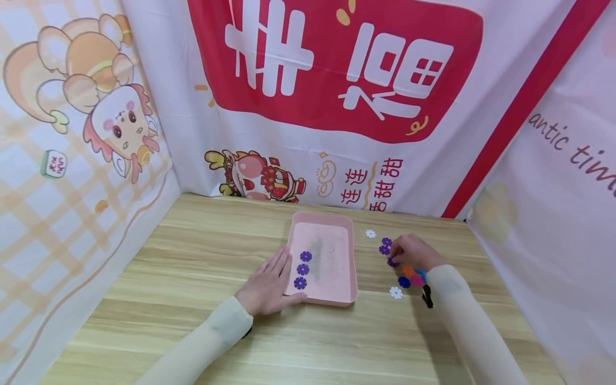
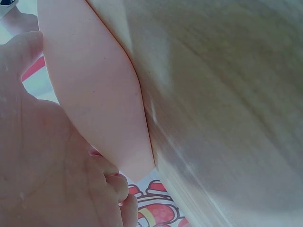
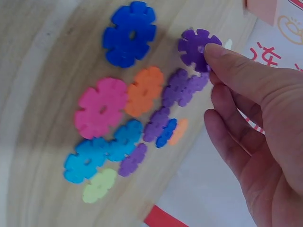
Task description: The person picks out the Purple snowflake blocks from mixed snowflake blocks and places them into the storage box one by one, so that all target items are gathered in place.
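Observation:
My right hand [image 1: 415,252] pinches a purple snowflake disc [image 3: 191,47] between thumb and fingertip, over the table right of the pink tray [image 1: 332,283]. Below and around that hand, in the right wrist view, lie more discs: a dark blue disc [image 3: 130,34], a pink disc [image 3: 101,109], an orange disc [image 3: 145,91], light blue discs [image 3: 85,160] and several purple ones. My left hand [image 1: 267,286] rests along the tray's left side, fingers extended on the rim and thumb at the near edge. Inside the tray, three purple discs [image 1: 302,269] form a row along the left.
A white disc [image 1: 370,233] lies beyond the right hand, and another white disc [image 1: 396,292] lies nearer. The wooden table [image 1: 192,256] meets a printed cloth backdrop [image 1: 332,160] at the back, with cloth walls at both sides.

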### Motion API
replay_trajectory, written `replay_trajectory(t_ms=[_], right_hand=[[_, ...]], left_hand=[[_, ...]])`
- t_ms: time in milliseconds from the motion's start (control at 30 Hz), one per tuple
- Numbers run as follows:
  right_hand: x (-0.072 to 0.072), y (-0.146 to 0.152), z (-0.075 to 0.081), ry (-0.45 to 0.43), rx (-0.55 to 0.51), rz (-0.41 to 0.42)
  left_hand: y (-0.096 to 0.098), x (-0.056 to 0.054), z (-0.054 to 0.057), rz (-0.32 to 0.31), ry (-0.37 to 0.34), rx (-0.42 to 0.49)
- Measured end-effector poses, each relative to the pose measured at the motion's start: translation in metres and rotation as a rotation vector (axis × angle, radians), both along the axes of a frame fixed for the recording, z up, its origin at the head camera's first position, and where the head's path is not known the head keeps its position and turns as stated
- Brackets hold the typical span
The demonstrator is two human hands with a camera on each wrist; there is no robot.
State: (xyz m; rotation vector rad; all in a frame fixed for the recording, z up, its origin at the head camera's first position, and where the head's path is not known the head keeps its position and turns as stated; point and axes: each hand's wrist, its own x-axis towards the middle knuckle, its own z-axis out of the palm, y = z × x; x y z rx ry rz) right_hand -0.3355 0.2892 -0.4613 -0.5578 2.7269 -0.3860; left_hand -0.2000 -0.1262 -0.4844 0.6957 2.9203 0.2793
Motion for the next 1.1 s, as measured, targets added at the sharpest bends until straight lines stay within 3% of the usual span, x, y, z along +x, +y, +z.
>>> replay_trajectory(t_ms=[167, 467, 633, 1100], right_hand=[[-0.003, -0.003, 0.015, 0.039, 0.002, 0.048], [-0.007, -0.018, 0.040, 0.060, -0.008, 0.052], [-0.008, -0.033, 0.053, 0.063, 0.009, 0.054], [-0.017, -0.088, 0.080, 0.190, -0.006, 0.167]], left_hand=[[0.000, 0.000, 0.002, 0.000, 0.005, -0.002], [-0.001, 0.000, 0.002, 0.003, -0.003, 0.001], [0.000, -0.001, 0.000, 0.003, -0.001, -0.002], [0.000, -0.002, -0.002, 0.006, 0.001, -0.007]])
